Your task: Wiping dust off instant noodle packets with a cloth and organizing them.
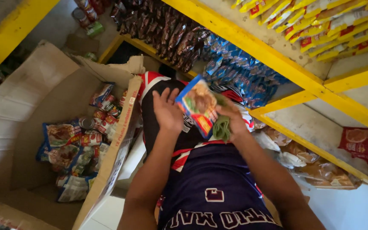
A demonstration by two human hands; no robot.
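Green cloth [222,127] hides right hand [234,121] fingers gripping the packet [199,105]

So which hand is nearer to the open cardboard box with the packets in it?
Left. The left hand is just right of the open cardboard box; the right hand is farther right, holding a blue food packet.

To my left a cardboard box [43,98] holds packets [62,136] and cans [86,123]. Ahead, yellow shelves [243,38] carry dark sachets [158,30], blue packets [239,72] and yellow packs [333,25].
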